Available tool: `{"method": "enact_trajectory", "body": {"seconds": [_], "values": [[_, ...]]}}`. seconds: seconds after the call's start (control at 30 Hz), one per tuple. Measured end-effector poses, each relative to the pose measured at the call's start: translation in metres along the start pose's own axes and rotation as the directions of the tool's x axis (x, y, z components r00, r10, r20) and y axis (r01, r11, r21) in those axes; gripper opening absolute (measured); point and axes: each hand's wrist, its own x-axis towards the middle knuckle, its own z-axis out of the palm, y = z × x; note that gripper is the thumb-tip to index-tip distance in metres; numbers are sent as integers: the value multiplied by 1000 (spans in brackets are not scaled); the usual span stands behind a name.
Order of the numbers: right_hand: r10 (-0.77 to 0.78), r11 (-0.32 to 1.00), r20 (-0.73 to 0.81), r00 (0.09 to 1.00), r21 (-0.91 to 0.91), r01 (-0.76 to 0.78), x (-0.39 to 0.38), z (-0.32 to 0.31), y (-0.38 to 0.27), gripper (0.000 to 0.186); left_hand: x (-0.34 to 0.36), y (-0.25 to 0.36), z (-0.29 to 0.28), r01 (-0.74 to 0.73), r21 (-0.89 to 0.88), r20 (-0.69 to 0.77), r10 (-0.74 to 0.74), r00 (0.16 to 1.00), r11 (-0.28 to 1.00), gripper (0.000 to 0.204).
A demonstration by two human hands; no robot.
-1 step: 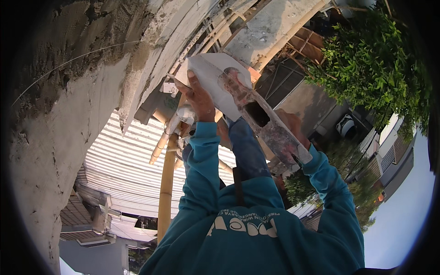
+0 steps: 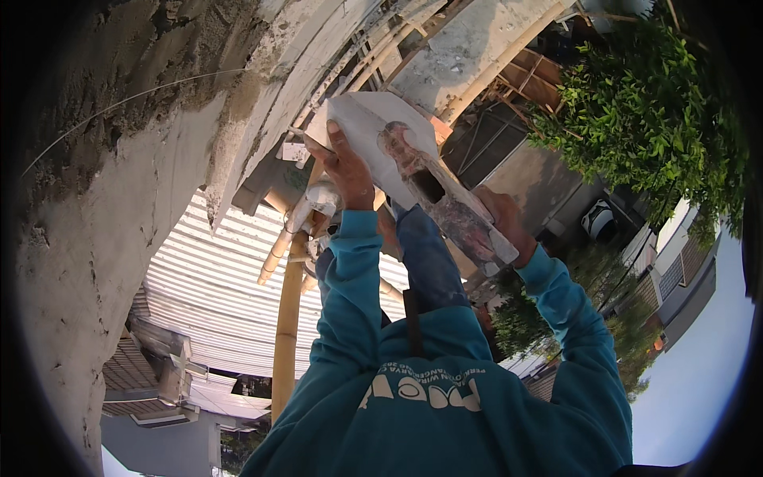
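Observation:
My left hand grips the near-left edge of a pale, flat, angular board, its fingers against the edge and surface. Overlapping that board is a long tool, caked with mortar and stained pinkish, with a dark rectangular opening through its middle; its exact kind I cannot tell. My right hand is closed at the tool's right side, with its fingers partly hidden behind it. The tool's rounded far end lies against the board's face.
A rough, partly plastered wall rises on the left. Bamboo poles stand near my legs, above a corrugated roof far below. A concrete ledge runs ahead, and a leafy tree fills the right.
My right hand and the long tool have shifted forward and slightly left, the tool's near end drawing away from my sleeve. The left hand and pale board have hardly moved.

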Motion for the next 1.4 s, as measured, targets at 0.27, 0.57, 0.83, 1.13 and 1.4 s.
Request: {"method": "enact_trajectory", "body": {"seconds": [0.27, 0.57, 0.83, 1.13, 1.4], "values": [[209, 977, 1, 978, -36, -209, 9, -5, 5, 16, -4, -1, 6, -45, 58, -56, 48, 997, 997, 96], [398, 888, 30, 917, -264, -377, 18, 1, 20, 17, 0, -9, -2, -56, 76, -54, 60, 997, 996, 95], [-186, 977, -220, 958, -148, 156, -3, 11, -2, 21, 5, -15, -9, -50, 24, -89, 52, 995, 998, 96], [402, 902, -20, 916, -164, -399, 28, 12, 20, 27, 10, -12, -20, 18, -54, -102, -23, 995, 998, 95], [257, 966, -62, 964, 46, -254, 60, 2, -11, 35, 22, -23, -37, -35, 12, -80, 36, 996, 999, 92]]}}
